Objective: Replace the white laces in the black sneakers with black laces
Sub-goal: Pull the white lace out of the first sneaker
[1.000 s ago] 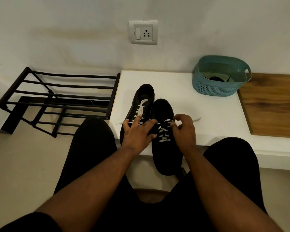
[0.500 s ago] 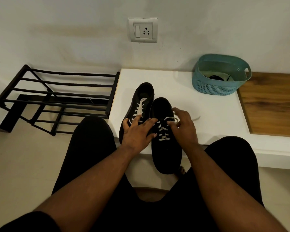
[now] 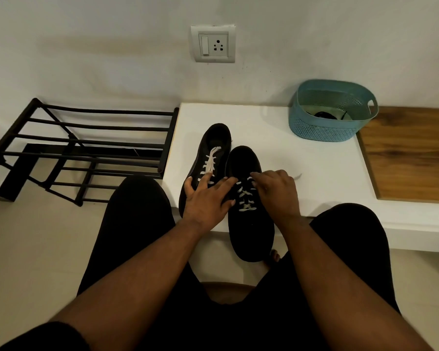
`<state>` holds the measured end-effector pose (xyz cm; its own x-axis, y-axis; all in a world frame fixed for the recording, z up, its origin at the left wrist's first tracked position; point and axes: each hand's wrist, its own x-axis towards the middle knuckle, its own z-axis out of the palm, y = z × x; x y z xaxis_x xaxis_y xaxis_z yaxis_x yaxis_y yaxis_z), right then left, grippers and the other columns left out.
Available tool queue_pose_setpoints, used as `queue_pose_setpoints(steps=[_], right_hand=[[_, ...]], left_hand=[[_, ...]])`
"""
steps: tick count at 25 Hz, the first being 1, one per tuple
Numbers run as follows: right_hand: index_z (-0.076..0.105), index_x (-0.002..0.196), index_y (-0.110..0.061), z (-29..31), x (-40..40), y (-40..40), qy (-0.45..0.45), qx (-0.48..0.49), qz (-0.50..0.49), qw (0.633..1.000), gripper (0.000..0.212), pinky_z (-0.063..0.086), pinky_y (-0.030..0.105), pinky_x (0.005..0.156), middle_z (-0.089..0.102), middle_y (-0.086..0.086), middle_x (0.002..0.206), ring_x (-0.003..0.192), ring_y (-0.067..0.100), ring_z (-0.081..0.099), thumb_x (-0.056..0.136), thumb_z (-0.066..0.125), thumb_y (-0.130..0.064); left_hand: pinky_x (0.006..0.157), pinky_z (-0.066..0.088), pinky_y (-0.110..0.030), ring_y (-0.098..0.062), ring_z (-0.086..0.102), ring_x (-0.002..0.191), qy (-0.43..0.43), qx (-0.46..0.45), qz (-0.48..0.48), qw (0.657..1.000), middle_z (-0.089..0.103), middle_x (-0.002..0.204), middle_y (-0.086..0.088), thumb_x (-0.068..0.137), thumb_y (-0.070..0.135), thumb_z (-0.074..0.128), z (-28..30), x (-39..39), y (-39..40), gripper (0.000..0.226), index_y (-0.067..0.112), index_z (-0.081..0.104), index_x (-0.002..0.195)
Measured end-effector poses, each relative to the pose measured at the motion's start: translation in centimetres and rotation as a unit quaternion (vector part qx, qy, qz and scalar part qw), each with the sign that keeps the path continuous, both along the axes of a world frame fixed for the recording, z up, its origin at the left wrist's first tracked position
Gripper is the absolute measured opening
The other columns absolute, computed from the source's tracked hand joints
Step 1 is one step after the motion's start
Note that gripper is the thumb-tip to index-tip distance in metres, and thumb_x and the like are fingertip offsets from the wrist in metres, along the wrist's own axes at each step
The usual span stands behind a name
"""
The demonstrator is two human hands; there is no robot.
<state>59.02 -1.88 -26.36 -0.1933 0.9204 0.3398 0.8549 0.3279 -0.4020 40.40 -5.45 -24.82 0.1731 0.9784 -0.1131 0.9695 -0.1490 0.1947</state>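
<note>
The right hand (image 3: 276,192) is working at the top of the near sneaker (image 3: 250,206), its fingers curled in over the upper rows of the white lace (image 3: 245,197) — a moment ago that hand was sitting lower with fingers bunched at the knot, and now it is reaching further up the eyelets, pinching the lace there as far as the view is showing. A loose white end (image 3: 297,176) is trailing out onto the white bench (image 3: 314,178) just beyond the knuckles, so the bow is looking undone and the unthreading is getting under way. The left hand (image 3: 205,198) is lying flat across both shoes, fingers straight and spread, pressing down to steady them; it is hardly shifting from where it was. The far sneaker (image 3: 212,158) is sitting touching its partner, its own white lace (image 3: 209,163) fully threaded and waiting its turn. Early going, then: both shoes are wearing white.

Over by the wall, the teal perforated basket (image 3: 325,127) is standing on the bench well apart from the shoes, and something dark and cord-like (image 3: 325,114) is coiling in its bottom — likely the black laces, though that is too small to be telling for sure.
</note>
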Motion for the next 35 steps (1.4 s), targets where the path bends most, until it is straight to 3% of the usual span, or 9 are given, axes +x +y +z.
queue_pose_setpoints(steps=[4, 7, 9, 12, 15, 21, 28, 32, 35], right_hand=[[0.071, 0.092, -0.007, 0.8, 0.2, -0.1, 0.209, -0.052, -0.097, 0.972, 0.009, 0.049, 0.034, 0.078, 0.070, 0.007, 0.089, 0.082, 0.022, 0.059, 0.087, 0.063, -0.007], [0.067, 0.092, -0.009, 1.5, 3.3, 0.9, 0.480, -0.082, -0.356, 0.797, 0.007, 0.051, 0.039, 0.090, 0.065, 0.003, 0.090, 0.083, 0.015, 0.057, 0.088, 0.062, -0.007], [0.064, 0.100, -0.013, 1.3, 4.4, 1.0, 0.493, -0.110, -0.413, 0.758, 0.013, 0.050, 0.041, 0.094, 0.062, 0.002, 0.097, 0.088, 0.015, 0.056, 0.087, 0.065, -0.010], [0.047, 0.137, -0.025, 0.9, 3.1, 0.3, 0.350, -0.135, -0.280, 0.884, 0.065, 0.035, 0.034, 0.107, 0.046, 0.004, 0.135, 0.120, 0.018, 0.046, 0.080, 0.074, -0.013], [0.050, 0.138, -0.031, 0.4, 1.0, 0.1, 0.122, -0.123, -0.065, 0.983, 0.063, 0.029, 0.044, 0.110, 0.041, 0.005, 0.148, 0.135, 0.025, 0.036, 0.081, 0.072, -0.017], [0.062, 0.123, -0.025, -0.5, 0.5, 0.2, 0.071, -0.184, 0.035, 0.980, 0.042, 0.051, 0.044, 0.091, 0.057, -0.002, 0.130, 0.112, 0.022, 0.058, 0.082, 0.069, -0.021], [0.064, 0.104, -0.030, 0.6, 0.7, -0.3, 0.055, -0.142, 0.004, 0.988, 0.036, 0.050, 0.040, 0.082, 0.066, -0.012, 0.108, 0.098, 0.020, 0.062, 0.071, 0.076, -0.034], [0.063, 0.102, -0.024, 0.3, -0.2, -0.3, 0.050, -0.136, 0.032, 0.989, 0.029, 0.052, 0.042, 0.076, 0.066, -0.008, 0.101, 0.090, 0.020, 0.063, 0.075, 0.072, -0.029], [0.064, 0.103, -0.023, 0.2, 0.0, -0.2, 0.038, -0.133, 0.014, 0.990, 0.028, 0.052, 0.042, 0.076, 0.067, -0.007, 0.102, 0.090, 0.022, 0.064, 0.076, 0.071, -0.029]], left_hand=[[0.112, 0.003, -0.056, -0.022, 0.017, 0.146, -0.001, 0.011, 0.004, 1.000, 0.045, 0.144, 0.021, 0.098, 0.051, 0.039, 0.0, -0.4, 0.1, 0.049, 0.046, 0.022, 0.145], [0.112, 0.003, -0.056, -0.022, 0.017, 0.146, 0.016, 0.019, 0.002, 1.000, 0.041, 0.147, 0.021, 0.098, 0.053, 0.036, 0.0, -0.4, 0.2, 0.049, 0.046, 0.022, 0.145], [0.112, 0.005, -0.057, -0.023, 0.018, 0.146, 0.030, 0.027, -0.003, 0.999, 0.040, 0.149, 0.018, 0.098, 0.054, 0.034, -0.2, -0.3, 0.3, 0.049, 0.045, 0.023, 0.145], [0.109, 0.013, -0.059, -0.026, 0.024, 0.145, 0.026, 0.055, -0.001, 0.998, 0.037, 0.153, 0.007, 0.095, 0.058, 0.035, -0.6, 0.0, 0.2, 0.046, 0.043, 0.039, 0.138], [0.102, 0.027, -0.063, -0.033, 0.023, 0.145, 0.009, 0.143, -0.010, 0.990, 0.023, 0.159, -0.005, 0.091, 0.057, 0.044, -0.2, 1.2, 0.5, 0.034, 0.037, 0.061, 0.112], [0.112, 0.002, -0.063, -0.034, -0.019, 0.147, -0.006, 0.031, 0.003, 0.999, -0.009, 0.163, 0.001, 0.091, 0.046, 0.057, 0.7, 3.3, 2.9, 0.019, 0.032, 0.068, 0.100], [0.117, -0.001, -0.057, -0.016, -0.017, 0.148, -0.366, -0.036, 0.151, 0.918, -0.013, 0.161, 0.014, 0.092, 0.033, 0.064, 0.3, 2.3, 0.1, 0.006, 0.031, 0.063, 0.086], [0.114, -0.016, -0.055, -0.020, -0.027, 0.145, -0.234, -0.045, 0.141, 0.961, -0.019, 0.160, 0.012, 0.088, 0.060, 0.054, 1.4, 2.4, 0.2, 0.027, 0.035, 0.061, 0.080], [0.115, -0.008, -0.059, -0.026, -0.023, 0.146, -0.112, 0.036, 0.050, 0.992, -0.010, 0.163, 0.006, 0.089, 0.052, 0.057, 2.3, 3.3, 1.5, 0.028, 0.028, 0.058, 0.074]])
